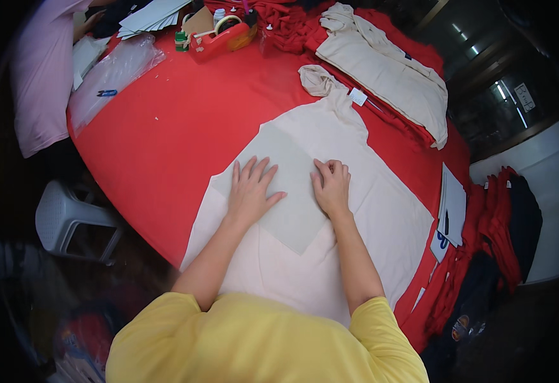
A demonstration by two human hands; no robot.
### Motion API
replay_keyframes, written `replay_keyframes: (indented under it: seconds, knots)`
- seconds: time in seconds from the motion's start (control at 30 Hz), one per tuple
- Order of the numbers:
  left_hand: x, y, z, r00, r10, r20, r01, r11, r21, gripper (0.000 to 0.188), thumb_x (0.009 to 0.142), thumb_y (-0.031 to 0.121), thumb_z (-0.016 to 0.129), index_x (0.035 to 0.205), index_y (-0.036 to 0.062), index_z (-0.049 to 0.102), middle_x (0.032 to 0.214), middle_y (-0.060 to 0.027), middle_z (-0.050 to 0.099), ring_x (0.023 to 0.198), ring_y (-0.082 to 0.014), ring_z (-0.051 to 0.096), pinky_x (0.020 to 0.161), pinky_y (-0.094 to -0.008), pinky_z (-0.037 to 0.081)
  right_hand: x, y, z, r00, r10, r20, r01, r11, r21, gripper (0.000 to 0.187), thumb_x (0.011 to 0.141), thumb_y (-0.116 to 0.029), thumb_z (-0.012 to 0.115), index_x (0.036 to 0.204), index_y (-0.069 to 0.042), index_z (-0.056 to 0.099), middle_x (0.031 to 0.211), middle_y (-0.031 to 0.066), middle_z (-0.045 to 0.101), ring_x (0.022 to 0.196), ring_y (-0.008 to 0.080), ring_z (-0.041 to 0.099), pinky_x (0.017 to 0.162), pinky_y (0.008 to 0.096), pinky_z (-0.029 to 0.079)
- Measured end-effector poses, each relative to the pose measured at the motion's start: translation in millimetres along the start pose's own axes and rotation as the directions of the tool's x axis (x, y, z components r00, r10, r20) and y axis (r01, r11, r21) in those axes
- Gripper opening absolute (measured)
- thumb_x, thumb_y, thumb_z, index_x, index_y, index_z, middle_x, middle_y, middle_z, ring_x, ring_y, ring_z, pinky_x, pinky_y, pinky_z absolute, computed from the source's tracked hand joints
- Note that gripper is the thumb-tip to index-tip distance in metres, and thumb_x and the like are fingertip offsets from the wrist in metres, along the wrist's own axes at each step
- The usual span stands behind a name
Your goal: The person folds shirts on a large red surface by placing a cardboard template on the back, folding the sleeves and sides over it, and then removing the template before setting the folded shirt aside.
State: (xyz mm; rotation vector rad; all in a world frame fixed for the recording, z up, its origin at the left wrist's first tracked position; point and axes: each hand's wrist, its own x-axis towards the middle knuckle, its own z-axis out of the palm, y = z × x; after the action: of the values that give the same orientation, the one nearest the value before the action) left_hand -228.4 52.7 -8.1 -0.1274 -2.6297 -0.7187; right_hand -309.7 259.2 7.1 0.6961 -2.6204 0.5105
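A cream garment [381, 220] is spread over the red-covered table in front of me, its hooded or gathered end toward the far side. On top of it lies a pale grey-green rectangular board [292, 214], turned at an angle. My left hand [252, 190] rests flat on the board's left part, fingers spread. At the board's right edge, my right hand [332, 187] has its fingers curled in and drawn together against the cloth. Whatever may be between those fingertips is hidden.
Folded cream garments [381, 67] are stacked over red ones at the far right. An orange tape dispenser [219, 39] stands at the back. A plastic bag [117, 76] lies near a person in pink [43, 83]. White papers [453, 204] sit along the right edge; a grey stool [75, 220] is lower left.
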Motion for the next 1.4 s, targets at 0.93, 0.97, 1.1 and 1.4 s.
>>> replay_keyframes:
  seconds: [0.93, 0.97, 1.1, 1.4]
  knots:
    - [-1.3, 3.5, -16.6, 0.986, -0.059, 0.158, 0.058, 0.998, 0.013, 0.08, 0.072, 0.05, 0.073, 0.137, 0.0109, 0.048, 0.145, -0.0068, 0.041, 0.137, -0.0303, 0.03, 0.113, -0.0604, 0.008, 132.9, 33.9, 22.7, 0.928, 0.359, -0.102, -0.373, 0.9, -0.224, 0.049, 0.084, -0.015, 0.062, 0.132, -0.02, 0.054, 0.138, 0.0156, 0.043, 0.127, 0.0365, 0.039, 0.104, 0.0507, 0.034]
    - [-0.2, 5.3, -18.0, 0.986, -0.055, 0.155, 0.049, 0.998, 0.04, 0.08, 0.072, 0.05, 0.074, 0.137, 0.0113, 0.048, 0.145, -0.0068, 0.042, 0.137, -0.0301, 0.03, 0.113, -0.0615, 0.007, 137.9, 47.4, 14.5, 0.88, 0.437, -0.187, -0.474, 0.83, -0.294, 0.052, 0.083, -0.014, 0.063, 0.134, -0.02, 0.052, 0.143, 0.0156, 0.039, 0.13, 0.0383, 0.036, 0.104, 0.0522, 0.033]
    - [2.6, 10.1, -15.5, 0.987, -0.051, 0.154, 0.046, 0.998, 0.037, 0.08, 0.071, 0.051, 0.074, 0.137, 0.0124, 0.049, 0.144, -0.0065, 0.043, 0.137, -0.0297, 0.03, 0.112, -0.0643, 0.005, 150.9, 70.1, -14.7, 0.822, 0.537, 0.189, -0.507, 0.842, -0.186, 0.04, 0.082, -0.014, 0.065, 0.122, -0.01, 0.06, 0.129, 0.0139, 0.055, 0.12, 0.0309, 0.051, 0.096, 0.044, 0.042]
    - [-5.5, 2.9, -12.2, 0.972, -0.044, 0.23, 0.021, 0.995, 0.102, 0.069, 0.076, 0.041, 0.07, 0.134, 0.0078, 0.051, 0.139, -0.0077, 0.047, 0.136, -0.0298, 0.032, 0.111, -0.0663, 0.007, 103.8, -54.0, -82.5, 0.911, 0.102, 0.4, -0.373, 0.62, 0.69, 0.035, 0.09, -0.026, 0.062, 0.119, -0.006, 0.064, 0.12, 0.0113, 0.063, 0.113, 0.0232, 0.057, 0.1, 0.036, 0.04]
